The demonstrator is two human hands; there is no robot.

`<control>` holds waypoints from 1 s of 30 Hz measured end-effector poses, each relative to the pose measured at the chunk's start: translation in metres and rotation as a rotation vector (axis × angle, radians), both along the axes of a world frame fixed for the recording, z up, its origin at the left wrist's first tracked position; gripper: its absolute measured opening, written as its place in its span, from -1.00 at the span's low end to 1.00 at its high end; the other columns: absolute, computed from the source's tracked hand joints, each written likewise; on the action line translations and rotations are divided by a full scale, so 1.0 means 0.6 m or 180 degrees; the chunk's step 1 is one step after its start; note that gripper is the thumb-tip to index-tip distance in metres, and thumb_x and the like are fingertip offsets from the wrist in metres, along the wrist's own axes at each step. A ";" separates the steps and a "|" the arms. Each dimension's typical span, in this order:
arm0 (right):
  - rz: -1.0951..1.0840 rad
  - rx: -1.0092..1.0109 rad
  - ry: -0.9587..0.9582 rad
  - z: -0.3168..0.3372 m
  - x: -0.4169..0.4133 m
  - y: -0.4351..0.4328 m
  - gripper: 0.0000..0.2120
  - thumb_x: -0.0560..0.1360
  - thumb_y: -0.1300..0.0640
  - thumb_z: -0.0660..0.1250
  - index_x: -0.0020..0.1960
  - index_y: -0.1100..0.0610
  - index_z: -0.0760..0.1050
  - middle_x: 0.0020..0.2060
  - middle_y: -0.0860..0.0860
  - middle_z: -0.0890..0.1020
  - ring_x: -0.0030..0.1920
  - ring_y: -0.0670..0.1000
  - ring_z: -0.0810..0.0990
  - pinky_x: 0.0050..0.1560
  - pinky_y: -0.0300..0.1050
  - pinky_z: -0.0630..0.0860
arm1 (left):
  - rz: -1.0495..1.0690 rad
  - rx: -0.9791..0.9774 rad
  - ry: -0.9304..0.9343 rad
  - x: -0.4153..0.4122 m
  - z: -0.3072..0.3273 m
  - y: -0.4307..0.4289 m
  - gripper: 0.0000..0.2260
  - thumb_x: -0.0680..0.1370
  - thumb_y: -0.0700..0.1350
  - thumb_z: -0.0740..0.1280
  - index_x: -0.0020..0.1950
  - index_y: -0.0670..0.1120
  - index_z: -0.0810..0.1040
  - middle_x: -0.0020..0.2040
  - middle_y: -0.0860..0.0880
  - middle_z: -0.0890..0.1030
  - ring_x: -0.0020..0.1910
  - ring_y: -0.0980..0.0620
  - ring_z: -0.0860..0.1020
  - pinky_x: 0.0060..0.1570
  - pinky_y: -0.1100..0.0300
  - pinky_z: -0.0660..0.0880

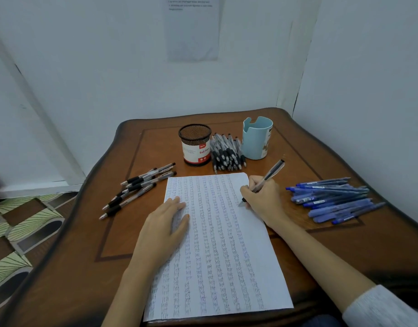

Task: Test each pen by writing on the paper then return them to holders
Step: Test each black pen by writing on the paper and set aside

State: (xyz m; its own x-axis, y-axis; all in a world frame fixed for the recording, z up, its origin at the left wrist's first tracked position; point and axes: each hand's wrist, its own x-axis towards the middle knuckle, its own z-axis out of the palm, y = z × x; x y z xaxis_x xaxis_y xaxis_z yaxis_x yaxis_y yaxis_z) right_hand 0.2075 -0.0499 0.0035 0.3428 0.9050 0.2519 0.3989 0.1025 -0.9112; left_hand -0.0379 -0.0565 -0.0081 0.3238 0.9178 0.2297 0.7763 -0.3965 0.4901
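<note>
A white sheet of paper [217, 251] covered in columns of small pen marks lies on the wooden table [80, 267]. My left hand [165, 223] presses flat on the paper's left side, fingers straight. My right hand [262, 197] grips a clear black-tipped pen [267, 178], its tip touching the paper near the right edge. A black mesh holder [195, 145] and a light blue holder [257, 138] stand at the back, both looking empty.
A heap of black pens [226, 153] lies between the holders. Several black pens [139, 187] lie left of the paper, and a pile of blue pens [333, 199] lies to the right. White walls close in behind and on the right; patterned floor shows at left.
</note>
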 end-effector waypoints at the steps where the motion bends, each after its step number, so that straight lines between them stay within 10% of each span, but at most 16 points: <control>1: 0.0002 -0.0017 0.0016 0.000 0.000 0.001 -0.63 0.46 0.39 0.32 -0.43 0.17 0.27 -0.52 0.08 0.39 -0.56 -0.10 0.53 -0.55 -0.36 0.36 | 0.0005 -0.0005 0.0003 0.000 0.000 0.000 -0.61 0.62 0.06 0.19 0.44 0.03 0.38 0.48 0.11 0.30 0.47 0.16 0.21 0.40 0.22 0.12; 30: 0.0050 -0.0070 0.0031 -0.001 0.005 0.004 -0.73 0.43 0.41 0.34 -0.38 0.26 0.35 -0.47 0.14 0.41 -0.53 0.00 0.49 -0.54 -0.30 0.41 | -0.0011 -0.0103 -0.0050 0.001 0.003 0.000 -0.61 0.61 0.06 0.20 0.44 0.03 0.38 0.48 0.11 0.30 0.47 0.16 0.22 0.41 0.19 0.13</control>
State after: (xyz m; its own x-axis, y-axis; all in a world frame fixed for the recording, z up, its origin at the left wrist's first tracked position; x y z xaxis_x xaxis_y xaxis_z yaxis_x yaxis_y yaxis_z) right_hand 0.2103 -0.0475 0.0029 0.3309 0.9155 0.2286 0.3884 0.0886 -0.9172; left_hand -0.0375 -0.0568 -0.0065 0.3235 0.9238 0.2049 0.7670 -0.3828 0.5149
